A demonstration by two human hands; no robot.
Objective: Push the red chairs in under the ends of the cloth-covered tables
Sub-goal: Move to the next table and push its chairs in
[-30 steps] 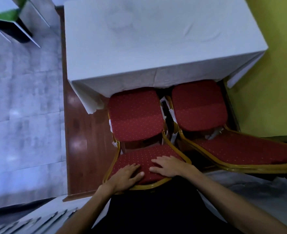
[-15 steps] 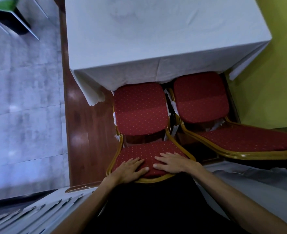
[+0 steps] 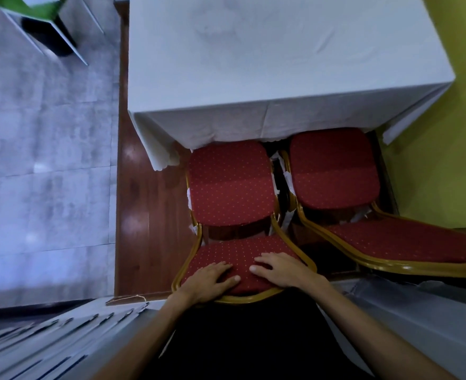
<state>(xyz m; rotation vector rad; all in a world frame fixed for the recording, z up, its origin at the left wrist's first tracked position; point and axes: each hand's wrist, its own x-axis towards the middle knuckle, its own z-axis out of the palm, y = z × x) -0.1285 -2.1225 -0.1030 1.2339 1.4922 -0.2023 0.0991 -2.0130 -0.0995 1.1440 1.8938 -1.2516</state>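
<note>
Two red dotted chairs with gold frames stand at the end of a white cloth-covered table (image 3: 267, 78). The left chair's seat (image 3: 230, 185) has its front edge at the hanging cloth. Both my hands hold its backrest (image 3: 237, 250) over the top rim: my left hand (image 3: 208, 279) on the left part, my right hand (image 3: 282, 270) on the right part, fingers spread on the padding. The right chair (image 3: 333, 171) sits beside it, seat front just under the cloth, backrest (image 3: 407, 245) leaning to the right.
A yellow-green wall (image 3: 451, 133) runs close along the right of the right chair. A brown wooden floor strip (image 3: 144, 229) lies left of the chairs, then grey tiles (image 3: 45, 160). A metal-legged stand (image 3: 48, 31) is far left. Grey cloth (image 3: 418, 325) lies near my right arm.
The left chair has slid forward toward the table, its seat front now reaching the cloth. My hands stayed on its backrest and moved with it.
</note>
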